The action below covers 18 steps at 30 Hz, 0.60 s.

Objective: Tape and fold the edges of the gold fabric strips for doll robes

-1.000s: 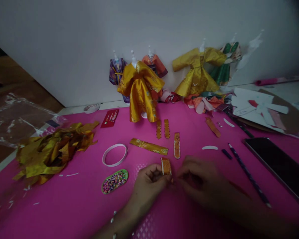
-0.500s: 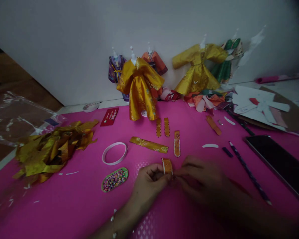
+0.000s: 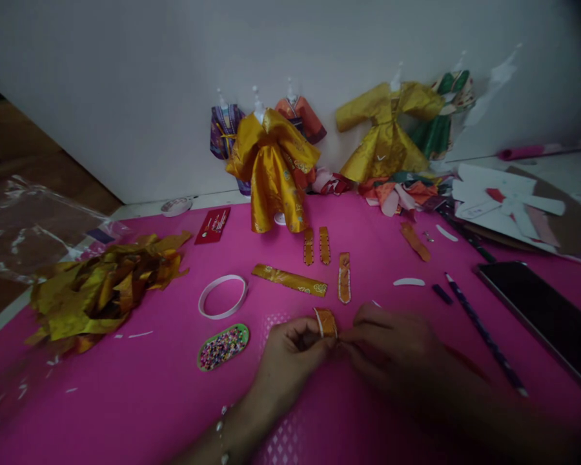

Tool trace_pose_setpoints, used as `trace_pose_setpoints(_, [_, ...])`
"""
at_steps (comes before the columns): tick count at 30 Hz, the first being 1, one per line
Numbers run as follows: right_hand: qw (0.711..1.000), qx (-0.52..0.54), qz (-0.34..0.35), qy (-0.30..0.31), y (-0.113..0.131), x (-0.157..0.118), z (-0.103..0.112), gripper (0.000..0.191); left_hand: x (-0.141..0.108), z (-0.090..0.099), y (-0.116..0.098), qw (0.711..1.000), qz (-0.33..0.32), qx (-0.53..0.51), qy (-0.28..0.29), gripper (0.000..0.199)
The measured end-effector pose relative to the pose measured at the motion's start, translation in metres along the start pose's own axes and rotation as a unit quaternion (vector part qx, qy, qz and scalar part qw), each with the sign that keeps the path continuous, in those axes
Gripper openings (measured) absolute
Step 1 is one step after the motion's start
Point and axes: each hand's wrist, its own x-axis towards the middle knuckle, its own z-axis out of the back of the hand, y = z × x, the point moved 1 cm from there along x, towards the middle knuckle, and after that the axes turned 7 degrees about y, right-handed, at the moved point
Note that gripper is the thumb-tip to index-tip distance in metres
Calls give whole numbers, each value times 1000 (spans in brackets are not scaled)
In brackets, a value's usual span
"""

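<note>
Pinched between the thumb and fingers of my left hand point(image 3: 293, 352) is a curved orange-gold fabric strip point(image 3: 326, 322) with a white edging. My right hand point(image 3: 392, 345) is closed in a pinch at the strip's right edge; whatever its fingertips hold is too small and blurred to make out. Beyond the hands lie another orange strip edged in white point(image 3: 344, 278), two dark-edged strips point(image 3: 324, 245) and a longer gold patterned strip point(image 3: 290, 280). To the left, a small green tray point(image 3: 246, 336) contains multicoloured beads point(image 3: 223, 347).
A white ring point(image 3: 201, 303) and a heap of gold fabric scraps point(image 3: 91, 290) lie left. Small doll dresses point(image 3: 275, 174) stand along the wall. At right are a pencil point(image 3: 484, 332), a phone point(image 3: 542, 316) and paper pieces point(image 3: 494, 200). Everything rests on a pink surface point(image 3: 140, 407).
My right hand has shifted very slightly at the strip's edge, and a white sliver now shows behind it. The left hand keeps its hold on the strip.
</note>
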Motion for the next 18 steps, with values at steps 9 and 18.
trace_pose_setpoints(9, [1000,-13,-7,26,0,0,1,16,0,0,2,1000,-8,19,-1,14])
trace_pose_setpoints(18, [999,-17,-8,42,0,0,2,17,1,-1,3,999,-21,37,-2,12])
